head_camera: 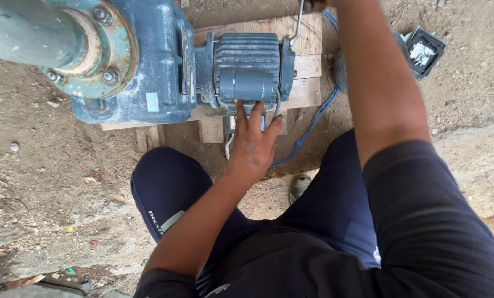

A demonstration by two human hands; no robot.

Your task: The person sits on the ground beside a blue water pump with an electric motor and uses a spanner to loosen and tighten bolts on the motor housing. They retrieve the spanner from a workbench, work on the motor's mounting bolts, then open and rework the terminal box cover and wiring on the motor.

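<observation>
A blue-grey electric motor (247, 63) with a ribbed casing is joined to a large pump body (131, 60) and sits on a wooden pallet (307, 41). My left hand (252, 140) rests flat on the motor's near side, fingers spread against the grey cylinder on top of it. My right arm reaches over the motor to its far side. Only the edge of my right hand (315, 5) shows at the frame's top edge, closed on a thin metal tool (297, 25) that points down at the motor's end cover.
A thick green pipe (26, 30) with a bolted flange (100, 47) joins the pump at the upper left. A blue cable (313, 121) runs beside the pallet. An opened switch box (423, 52) lies on the dirt at the upper right. My knees are bent close to the pallet.
</observation>
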